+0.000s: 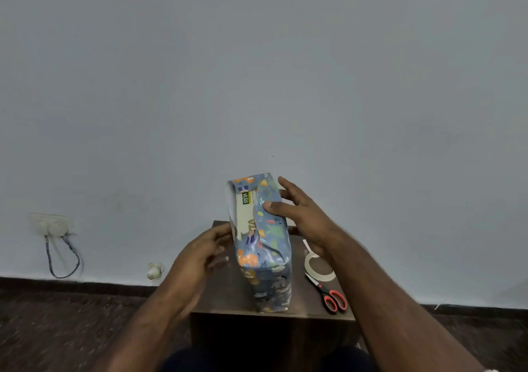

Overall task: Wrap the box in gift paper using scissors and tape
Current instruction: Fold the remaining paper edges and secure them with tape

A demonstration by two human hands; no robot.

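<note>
A: Items counted: one box (261, 246) standing on end on the small wooden table (225, 294), one tape roll (317, 266), one pair of red-handled scissors (328, 294).

B: Hands?

A: Right hand (300, 214) spread, thumb pressing the dinosaur gift paper (271, 228) flap. Left hand (200, 254) blurred; fingers curled at the paper's left edge, grip unclear.

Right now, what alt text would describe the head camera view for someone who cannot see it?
Two hands fold patterned gift paper over a box standing on a small dark table; the top is not yet covered. Tape roll and red-handled scissors lie to the right.
</note>
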